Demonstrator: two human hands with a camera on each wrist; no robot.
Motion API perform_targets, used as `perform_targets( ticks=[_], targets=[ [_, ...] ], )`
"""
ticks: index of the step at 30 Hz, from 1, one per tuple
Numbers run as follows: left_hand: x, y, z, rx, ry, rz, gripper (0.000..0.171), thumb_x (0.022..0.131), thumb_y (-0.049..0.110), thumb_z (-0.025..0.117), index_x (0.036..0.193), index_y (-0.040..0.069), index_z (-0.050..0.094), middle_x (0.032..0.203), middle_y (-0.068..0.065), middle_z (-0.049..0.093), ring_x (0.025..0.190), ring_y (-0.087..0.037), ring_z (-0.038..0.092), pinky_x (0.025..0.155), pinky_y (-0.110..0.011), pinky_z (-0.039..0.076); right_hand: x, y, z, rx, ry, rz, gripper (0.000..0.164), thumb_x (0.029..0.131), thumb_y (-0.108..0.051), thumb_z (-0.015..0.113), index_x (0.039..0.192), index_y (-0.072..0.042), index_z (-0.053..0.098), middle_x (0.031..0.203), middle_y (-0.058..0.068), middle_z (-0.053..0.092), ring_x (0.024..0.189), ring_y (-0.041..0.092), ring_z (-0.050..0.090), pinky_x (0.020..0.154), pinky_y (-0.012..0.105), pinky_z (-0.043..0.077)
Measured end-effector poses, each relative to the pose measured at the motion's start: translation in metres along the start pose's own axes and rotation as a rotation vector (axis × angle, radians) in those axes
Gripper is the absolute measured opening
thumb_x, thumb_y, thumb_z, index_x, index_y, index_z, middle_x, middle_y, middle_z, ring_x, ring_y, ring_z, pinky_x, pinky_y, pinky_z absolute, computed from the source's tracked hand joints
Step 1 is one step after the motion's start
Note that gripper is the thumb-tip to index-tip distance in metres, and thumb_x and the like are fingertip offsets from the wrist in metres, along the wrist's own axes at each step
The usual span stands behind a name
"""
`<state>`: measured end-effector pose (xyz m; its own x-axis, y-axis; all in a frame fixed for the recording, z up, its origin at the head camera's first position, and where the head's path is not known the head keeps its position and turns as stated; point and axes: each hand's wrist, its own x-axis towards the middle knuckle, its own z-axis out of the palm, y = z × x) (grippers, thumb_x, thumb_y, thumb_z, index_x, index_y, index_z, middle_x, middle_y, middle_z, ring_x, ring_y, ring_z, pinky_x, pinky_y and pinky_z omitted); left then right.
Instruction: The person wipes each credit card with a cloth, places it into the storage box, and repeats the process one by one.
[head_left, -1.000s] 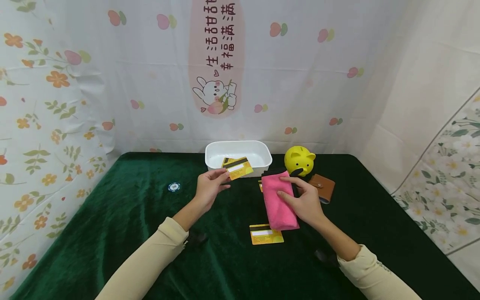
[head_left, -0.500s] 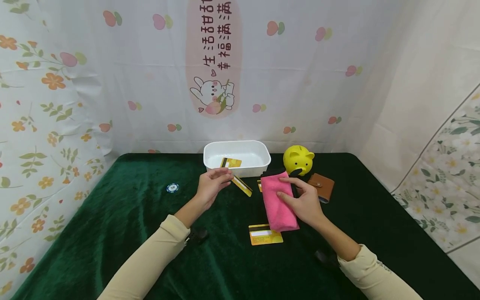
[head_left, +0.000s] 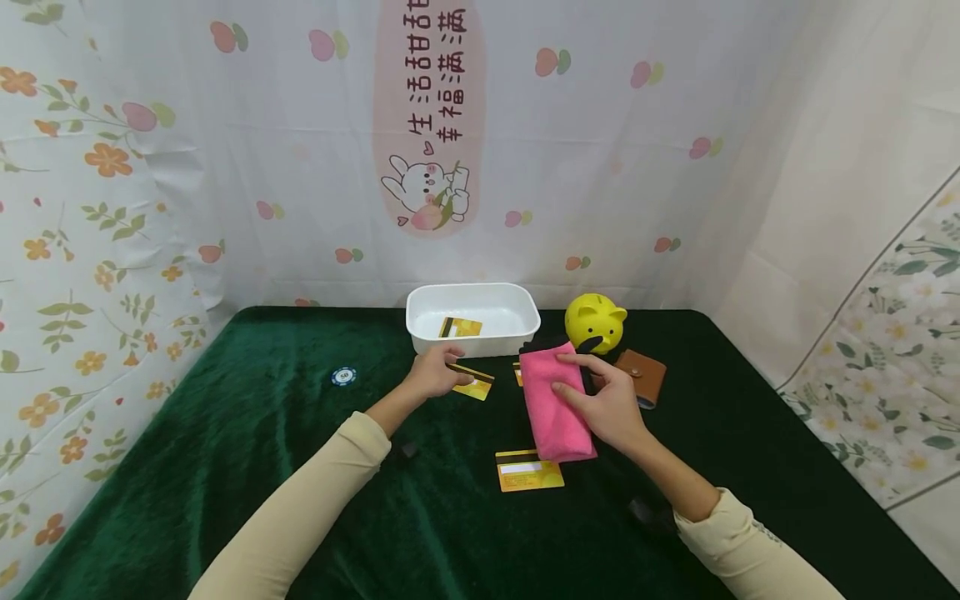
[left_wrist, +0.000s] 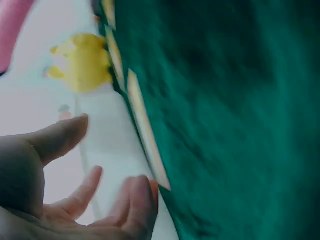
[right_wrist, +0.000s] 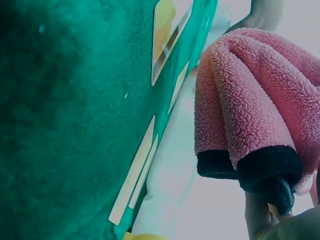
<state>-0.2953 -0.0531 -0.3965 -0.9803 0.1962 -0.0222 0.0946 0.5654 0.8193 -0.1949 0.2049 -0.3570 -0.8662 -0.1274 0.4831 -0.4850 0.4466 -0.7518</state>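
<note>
My left hand (head_left: 435, 372) is over the green tabletop just in front of the white tray. Its fingers are spread and bare in the left wrist view, beside a yellow bank card (head_left: 476, 385) lying on the cloth. My right hand (head_left: 611, 402) holds up a pink fleecy cloth (head_left: 557, 400) with black edging (right_wrist: 270, 165), pinched between thumb and fingers. Partly beneath the pink cloth in the head view lies another yellow card (head_left: 529, 472). A further card (head_left: 517, 373) shows only an edge behind it. One more yellow card (head_left: 463, 327) rests inside the white tray (head_left: 517, 342).
A yellow piggy bank (head_left: 594, 321) stands right of the tray, with a brown wallet (head_left: 642, 377) in front of it. Off to the left lies a blue-and-white poker chip (head_left: 344, 377). Patterned white curtains (head_left: 315, 167) hang behind and beside the green-covered table (head_left: 315, 475).
My left hand has let go of the card it held; that card dropped and now lies on the table. The left hand then moved lower. My right hand stays put with the pink cloth.
</note>
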Motion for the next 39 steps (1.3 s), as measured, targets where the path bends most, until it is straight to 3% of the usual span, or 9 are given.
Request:
perform_targets(
  ticks=[3,7,15,19,23,28,34,39],
  targets=[
    [0.005,-0.005,-0.004,0.144,-0.002,-0.061,0.052,0.082,0.011,0.079,0.127,-0.001,0.057,0.128,-0.022,0.059,0.113,-0.034,0.055,0.094,-0.043,0.050,-0.001,0.000,0.001,-0.014,0.000,0.008,0.035,0.085,0.006,0.074,0.119,0.005,0.066,0.115,0.025,0.064,0.073,0.022,0.061,0.062,0.025,0.055],
    [0.008,-0.009,-0.006,0.252,-0.001,-0.118,0.057,0.078,0.016,0.082,0.126,-0.001,0.055,0.121,-0.021,0.059,0.107,-0.034,0.054,0.093,-0.044,0.047,-0.001,0.002,0.002,-0.018,0.008,0.001,0.034,0.084,0.006,0.074,0.118,0.005,0.066,0.115,0.025,0.064,0.077,0.028,0.060,0.062,0.024,0.055],
    [0.010,-0.009,-0.008,0.338,-0.015,-0.183,0.056,0.077,0.017,0.084,0.124,0.004,0.057,0.117,-0.017,0.060,0.102,-0.032,0.057,0.089,-0.047,0.049,0.001,0.039,0.004,0.014,0.022,-0.013,0.038,0.085,-0.002,0.077,0.122,-0.005,0.068,0.122,0.017,0.065,0.081,0.022,0.061,0.063,0.026,0.056],
    [0.011,-0.008,-0.009,0.340,-0.028,-0.212,0.048,0.079,0.016,0.080,0.122,0.008,0.059,0.115,-0.014,0.061,0.097,-0.030,0.058,0.082,-0.048,0.050,0.000,0.041,0.002,0.018,0.029,-0.014,0.037,0.085,-0.004,0.078,0.120,-0.006,0.068,0.121,0.016,0.065,0.081,0.023,0.061,0.062,0.027,0.056],
    [0.011,-0.007,-0.006,0.351,-0.022,-0.190,0.043,0.082,0.020,0.073,0.122,0.007,0.062,0.112,-0.012,0.063,0.093,-0.028,0.058,0.079,-0.045,0.050,-0.001,0.039,0.002,0.010,0.027,-0.006,0.037,0.085,-0.002,0.077,0.121,-0.005,0.068,0.121,0.017,0.065,0.081,0.021,0.060,0.063,0.025,0.056],
    [0.011,-0.008,-0.001,0.392,-0.024,-0.163,0.051,0.083,0.030,0.078,0.126,0.008,0.060,0.111,-0.011,0.063,0.093,-0.028,0.058,0.080,-0.044,0.050,-0.001,0.030,0.003,0.009,0.022,-0.007,0.038,0.085,0.004,0.075,0.121,0.001,0.066,0.122,0.022,0.063,0.081,0.024,0.060,0.063,0.025,0.056],
    [0.012,-0.008,-0.002,0.441,-0.114,-0.065,0.052,0.085,0.026,0.077,0.131,0.010,0.060,0.119,-0.012,0.061,0.095,-0.027,0.056,0.082,-0.045,0.049,-0.001,0.034,0.001,-0.003,0.030,0.001,0.039,0.084,0.003,0.075,0.122,-0.001,0.067,0.123,0.021,0.064,0.084,0.026,0.060,0.063,0.025,0.055],
    [0.013,-0.009,-0.006,0.398,-0.154,-0.055,0.048,0.081,0.024,0.082,0.119,0.003,0.059,0.108,-0.012,0.060,0.093,-0.026,0.054,0.082,-0.040,0.047,-0.003,0.041,0.000,0.011,0.027,-0.001,0.038,0.085,-0.004,0.077,0.122,-0.007,0.068,0.122,0.015,0.065,0.085,0.025,0.060,0.063,0.026,0.056]
  ],
)
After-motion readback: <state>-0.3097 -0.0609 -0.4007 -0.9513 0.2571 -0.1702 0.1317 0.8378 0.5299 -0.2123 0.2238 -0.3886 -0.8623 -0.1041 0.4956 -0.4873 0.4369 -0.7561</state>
